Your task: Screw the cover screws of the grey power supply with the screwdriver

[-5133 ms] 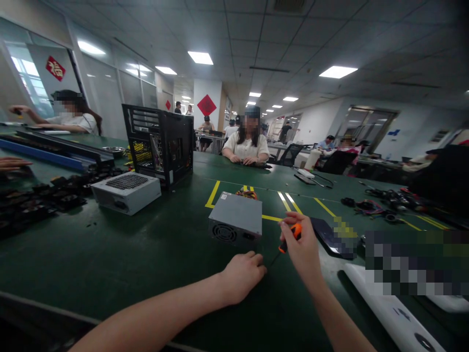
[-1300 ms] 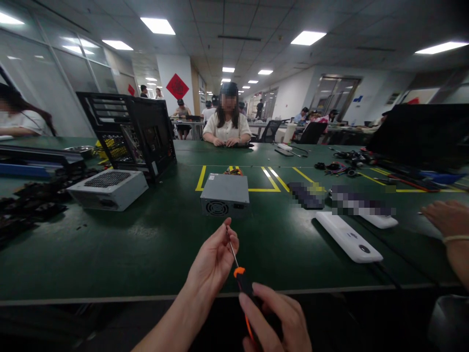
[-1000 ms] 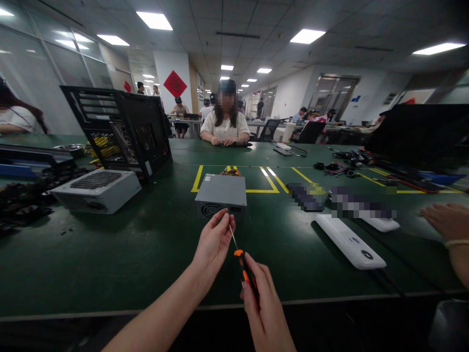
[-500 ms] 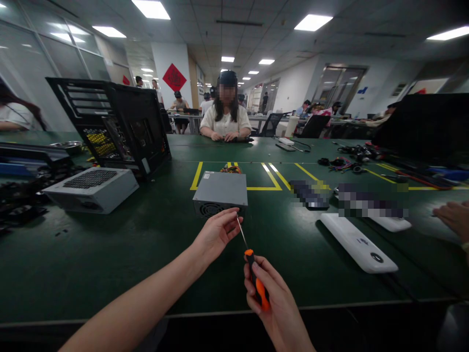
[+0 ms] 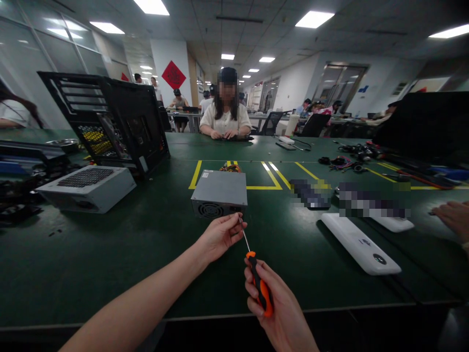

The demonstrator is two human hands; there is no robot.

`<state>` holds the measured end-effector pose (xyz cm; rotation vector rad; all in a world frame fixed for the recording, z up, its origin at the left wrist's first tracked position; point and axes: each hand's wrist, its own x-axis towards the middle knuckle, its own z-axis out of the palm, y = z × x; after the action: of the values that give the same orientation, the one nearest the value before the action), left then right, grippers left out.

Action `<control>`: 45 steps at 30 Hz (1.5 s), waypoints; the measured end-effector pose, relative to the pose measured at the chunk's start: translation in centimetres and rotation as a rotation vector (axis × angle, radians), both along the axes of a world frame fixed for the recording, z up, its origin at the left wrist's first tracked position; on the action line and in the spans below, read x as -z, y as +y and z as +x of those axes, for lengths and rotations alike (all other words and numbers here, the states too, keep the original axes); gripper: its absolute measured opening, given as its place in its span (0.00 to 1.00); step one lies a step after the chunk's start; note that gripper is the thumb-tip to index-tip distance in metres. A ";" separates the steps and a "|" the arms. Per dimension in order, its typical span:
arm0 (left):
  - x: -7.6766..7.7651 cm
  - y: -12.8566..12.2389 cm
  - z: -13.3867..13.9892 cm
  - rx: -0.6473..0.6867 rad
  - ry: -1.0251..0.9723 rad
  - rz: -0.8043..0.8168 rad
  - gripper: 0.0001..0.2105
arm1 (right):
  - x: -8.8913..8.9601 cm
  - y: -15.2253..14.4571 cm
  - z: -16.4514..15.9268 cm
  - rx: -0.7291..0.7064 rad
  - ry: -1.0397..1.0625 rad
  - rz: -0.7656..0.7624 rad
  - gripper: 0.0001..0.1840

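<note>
My right hand [image 5: 280, 303] is wrapped round the orange and black handle of a screwdriver [image 5: 261, 286]. The metal shaft slants up and left, its tip reaching the fingertips of my left hand [image 5: 222, 236]. Thumb and finger of that hand are pinched together at the tip; whatever sits between them is too small to make out. Just beyond the fingers a grey computer power supply [image 5: 222, 186] lies on the green table [image 5: 146, 264], its fan grille facing me. A bundle of coloured cables [image 5: 230, 167] shows behind it.
A second power supply [image 5: 88, 189] and a black computer case [image 5: 120, 122] stand at left. White devices [image 5: 361, 244], a phone-like dark object [image 5: 309, 194] and cables [image 5: 340, 162] lie at right. Another person's hand [image 5: 452, 217] is at the right edge; a person [image 5: 225, 112] sits opposite.
My left fingertips have come slightly down and right, uncovering more of the power supply's front. The screwdriver has shifted slightly down with my right hand. Its tip stays at my left fingers.
</note>
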<state>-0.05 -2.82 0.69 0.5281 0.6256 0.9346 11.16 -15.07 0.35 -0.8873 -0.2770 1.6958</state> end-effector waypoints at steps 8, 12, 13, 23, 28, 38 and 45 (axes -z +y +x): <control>0.1 0.3 -1.0 0.133 0.031 0.081 0.03 | -0.2 -0.4 -0.2 -0.006 0.000 -0.109 0.20; 0.1 0.3 -0.8 0.099 0.038 0.086 0.04 | 0.0 -0.2 -0.6 0.033 0.073 -0.117 0.18; 0.0 0.2 -0.8 0.090 0.038 0.087 0.04 | 0.1 -0.1 -0.7 0.043 0.090 -0.117 0.17; 0.1 0.0 -0.6 0.035 0.087 0.009 0.12 | -0.5 0.6 -1.2 0.164 0.193 -0.120 0.09; 0.3 -0.2 -0.5 0.010 0.144 -0.030 0.09 | -0.7 1.2 -1.4 0.207 0.218 -0.145 0.08; 0.4 -0.3 -0.4 0.026 0.156 0.013 0.08 | -0.9 2.0 -2.0 0.235 0.236 -0.186 0.07; 0.2 -0.6 -0.6 -0.081 0.343 0.260 0.07 | -1.1 2.3 -2.3 0.216 0.205 -0.186 0.08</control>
<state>-0.68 -3.37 0.53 0.9127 0.8438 1.0173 8.88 -12.80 1.50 -0.8376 0.1136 1.6113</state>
